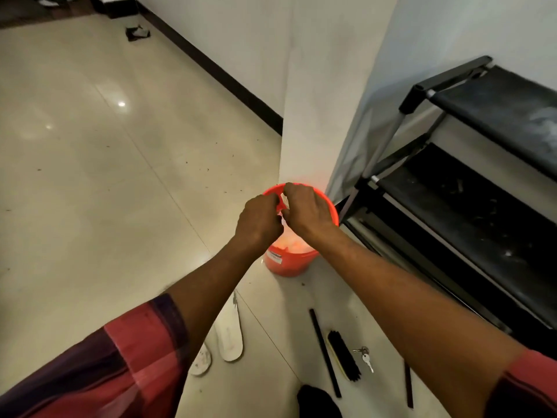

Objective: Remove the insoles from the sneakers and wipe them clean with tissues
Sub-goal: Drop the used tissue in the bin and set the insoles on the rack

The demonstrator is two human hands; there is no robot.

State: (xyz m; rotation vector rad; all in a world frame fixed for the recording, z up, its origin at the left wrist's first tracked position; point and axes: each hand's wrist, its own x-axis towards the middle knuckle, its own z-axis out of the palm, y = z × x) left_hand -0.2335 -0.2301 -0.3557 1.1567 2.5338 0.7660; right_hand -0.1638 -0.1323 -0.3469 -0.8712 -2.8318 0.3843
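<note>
1. Glossy beige floor tiles (90,146) fill the head view, speckled with dark crumbs. A white wall corner (310,101) juts in at centre, and a black shoe rack (482,182) stands to its right.
2. An orange bucket (289,267) sits at the foot of that corner, just beside the rack, with pale crumpled paper inside it.
3. Both hands hover over the bucket's mouth, almost touching. The left hand (259,221) and right hand (307,209) have their fingers curled, pinching a small white tissue scrap (284,200) between them.
4. Two white insoles lie flat on the floor near the person. The longer insole (230,336) is in plain sight, while the second insole (201,360) is partly hidden under the left forearm. No sneaker is clearly visible, and I cannot tell what the dark shape (316,399) at the bottom edge is.
5. Handling, as a judgement:
   - The insoles look thin, light and bendy.
   - A pinch at heel or toe would lift one, and a flat palm beneath would stop it flopping during wiping.
   - Tissue tears easily, more so when damp, so a loose wad suits it better than a tight pinch.
6. Room to move:
   - Open floor lies to the left.
   - On the right it is crowded by a black strip (324,351), a brush (343,357), keys (365,357) and the rack's lower rail.
   - The bucket is hemmed between wall and rack, so reaching it from the near side looks easiest.
</note>
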